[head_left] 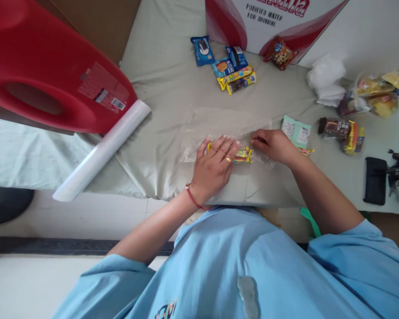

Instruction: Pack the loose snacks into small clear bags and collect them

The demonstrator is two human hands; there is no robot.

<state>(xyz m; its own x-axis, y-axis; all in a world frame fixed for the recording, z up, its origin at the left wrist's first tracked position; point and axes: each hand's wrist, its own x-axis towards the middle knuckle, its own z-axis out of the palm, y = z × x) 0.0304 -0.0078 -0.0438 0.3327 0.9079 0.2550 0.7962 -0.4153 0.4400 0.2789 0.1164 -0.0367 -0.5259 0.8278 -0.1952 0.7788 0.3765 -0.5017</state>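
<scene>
My left hand (216, 166) lies flat, palm down with fingers stretched, on a small yellow snack packet (244, 154) near the table's front edge. Most of that packet is hidden under the fingers. Beneath and behind it spreads a sheet of clear plastic film (226, 119), crumpled at its left end. To the right of the packet, my right hand (271, 144) is closed in a pinch at the film's right part. Just beyond this hand lies a pale green packet (295, 131), with the end of another yellow packet (306, 151) below it.
A white film roll (103, 150) leans across the table edge beside a large red jug (63, 75). Blue and yellow snack packets (224, 64) lie before a water carton (269, 22). At right are a cocoa packet (335, 128), bagged snacks (375, 95) and a black phone (375, 181).
</scene>
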